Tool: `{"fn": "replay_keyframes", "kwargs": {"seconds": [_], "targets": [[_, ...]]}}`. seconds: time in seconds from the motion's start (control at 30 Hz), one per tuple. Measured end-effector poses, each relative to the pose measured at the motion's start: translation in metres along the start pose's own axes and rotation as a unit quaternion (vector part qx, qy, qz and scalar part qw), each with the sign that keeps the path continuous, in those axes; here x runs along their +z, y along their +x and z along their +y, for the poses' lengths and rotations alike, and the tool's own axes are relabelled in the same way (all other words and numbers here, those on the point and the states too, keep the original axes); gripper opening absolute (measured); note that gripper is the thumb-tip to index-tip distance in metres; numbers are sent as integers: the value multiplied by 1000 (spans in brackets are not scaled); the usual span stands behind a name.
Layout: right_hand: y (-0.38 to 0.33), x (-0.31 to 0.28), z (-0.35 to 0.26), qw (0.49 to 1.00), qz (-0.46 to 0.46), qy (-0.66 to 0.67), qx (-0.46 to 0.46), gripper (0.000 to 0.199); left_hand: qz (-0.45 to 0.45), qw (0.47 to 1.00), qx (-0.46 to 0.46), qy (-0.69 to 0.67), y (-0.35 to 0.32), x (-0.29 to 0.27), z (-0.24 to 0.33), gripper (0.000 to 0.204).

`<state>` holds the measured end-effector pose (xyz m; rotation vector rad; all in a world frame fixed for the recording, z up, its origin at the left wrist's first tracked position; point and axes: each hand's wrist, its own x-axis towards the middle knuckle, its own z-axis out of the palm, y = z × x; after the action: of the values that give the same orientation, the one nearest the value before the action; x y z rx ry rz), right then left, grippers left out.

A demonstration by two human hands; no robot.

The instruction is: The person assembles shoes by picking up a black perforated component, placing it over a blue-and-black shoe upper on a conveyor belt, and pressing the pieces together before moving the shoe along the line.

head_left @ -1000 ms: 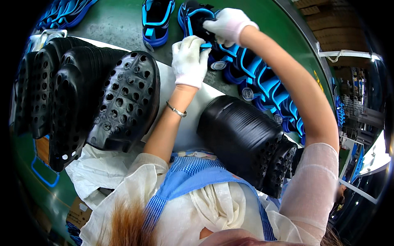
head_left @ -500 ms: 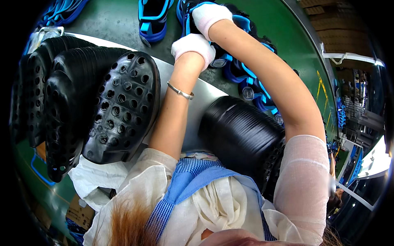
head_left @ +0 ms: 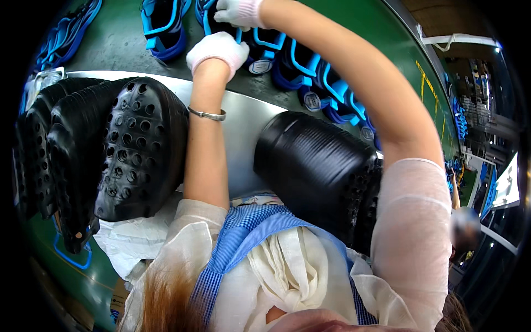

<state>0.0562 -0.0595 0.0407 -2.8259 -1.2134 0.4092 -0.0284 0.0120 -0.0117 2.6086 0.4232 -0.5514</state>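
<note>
At the far edge of the metal table, my left hand (head_left: 218,53), in a white glove, is at the heel end of a black-and-blue shoe (head_left: 207,21). Its fingers are hidden beyond the back of the hand. My right hand (head_left: 242,11), also gloved, reaches across from the right to the same shoe. Its fingers bend down at the shoe's light-blue-trimmed opening, and the frame's top edge cuts off part of the hand. Another blue-trimmed shoe (head_left: 166,41) stands just left of this one. Several more shoes (head_left: 301,63) run in a row to the right.
Nested black shoe-shaped pieces with round holes (head_left: 135,160) stand at the left of the metal table (head_left: 240,105). A second black stack (head_left: 315,160) lies by my right arm. The shoes beyond sit on a green surface (head_left: 354,25). A person (head_left: 464,227) is at the far right.
The whole view has shifted, so the shoes and both hands appear farther left. Both hands remain at the same shoe, and the right fingers now show at its opening.
</note>
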Motion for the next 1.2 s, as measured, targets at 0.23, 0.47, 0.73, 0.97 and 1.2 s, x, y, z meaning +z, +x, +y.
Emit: {"fn": "replay_keyframes", "kwargs": {"seconds": [0.23,0.47,0.73,0.97,1.2], "targets": [[-112,-12,27,967,-188,-127,116,50,453,884,112,-34,-48,27,7,31],[-158,35,61,973,-198,-45,106,67,226,955,178,-70,-15,50,21,33],[-235,41,99,973,-164,-43,157,56,198,910,356,-74,-55,89,58,27],[-336,-11,58,973,52,6,226,40,191,917,346,-48,-32,93,36,24],[-553,-65,40,880,242,-88,400,25,178,909,367,-84,-30,94,32,35]]}}
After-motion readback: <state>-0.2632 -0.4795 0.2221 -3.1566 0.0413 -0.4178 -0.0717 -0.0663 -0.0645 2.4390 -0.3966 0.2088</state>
